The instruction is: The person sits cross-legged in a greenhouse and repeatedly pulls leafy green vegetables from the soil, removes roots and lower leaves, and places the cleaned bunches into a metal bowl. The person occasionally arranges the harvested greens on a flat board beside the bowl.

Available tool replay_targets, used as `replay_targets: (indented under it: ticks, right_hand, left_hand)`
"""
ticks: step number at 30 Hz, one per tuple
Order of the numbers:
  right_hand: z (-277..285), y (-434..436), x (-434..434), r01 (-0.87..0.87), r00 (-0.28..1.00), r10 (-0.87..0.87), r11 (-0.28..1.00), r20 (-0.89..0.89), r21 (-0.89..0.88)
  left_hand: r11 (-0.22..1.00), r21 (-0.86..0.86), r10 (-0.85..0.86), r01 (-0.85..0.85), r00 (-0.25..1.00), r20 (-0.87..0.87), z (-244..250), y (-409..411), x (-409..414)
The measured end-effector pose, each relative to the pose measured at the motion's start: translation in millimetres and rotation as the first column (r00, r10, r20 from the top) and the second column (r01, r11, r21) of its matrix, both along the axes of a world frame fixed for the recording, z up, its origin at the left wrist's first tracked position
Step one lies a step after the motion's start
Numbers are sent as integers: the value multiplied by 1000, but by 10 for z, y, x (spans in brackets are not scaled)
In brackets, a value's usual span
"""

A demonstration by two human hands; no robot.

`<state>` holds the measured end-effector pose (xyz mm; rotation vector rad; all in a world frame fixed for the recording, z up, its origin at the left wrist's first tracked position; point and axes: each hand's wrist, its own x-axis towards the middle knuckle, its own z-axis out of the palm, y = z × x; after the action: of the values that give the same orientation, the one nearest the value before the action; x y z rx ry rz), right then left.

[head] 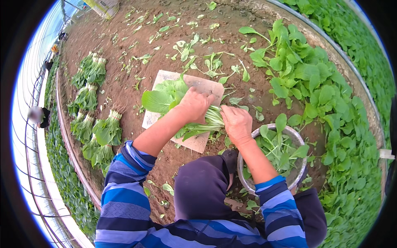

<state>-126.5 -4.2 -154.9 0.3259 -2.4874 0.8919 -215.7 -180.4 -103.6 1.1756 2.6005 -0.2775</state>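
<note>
A bunch of leafy greens (158, 100) lies across a pale square board (198, 142) on the soil. My left hand (195, 105) grips the bunch around its middle, where the leaves meet the pale stems. At the stem end, my right hand (237, 124) closes around the stalks, hiding their root ends. The broad leaves point away to the left, past the board's middle. Beside my right forearm stands a round metal basin (302, 139) holding loose leaves and stems (279, 152).
Several tied bundles of greens (108, 127) lie to the left. Growing greens (325, 83) fill the right side, along a curved border rail (350, 59). Plucked leaves (214, 65) litter the soil ahead. A sack (104, 7) stands at the top; another person (45, 117) is at far left.
</note>
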Motion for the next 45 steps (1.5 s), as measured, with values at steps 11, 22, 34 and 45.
replay_targets:
  ticks: [11,22,34,45]
  right_hand:
    - [-24,1082,756,362,890,-280,913,358,-185]
    - [191,413,708,172,974,-174,985,146,28]
    - [-254,-278,-186,31,999,-39,966,25,256]
    - [-268,-138,-314,139,959,-111,986,259,-91]
  left_hand:
    - [993,-78,96,-87,988,118,-62,-11,-90]
    - [999,10,31,-36,948,317,-125,-21,-406]
    - [994,77,91,-81,987,-131,-71,-212,113]
    - [991,128,53,-34,988,-143,-339,-308,42]
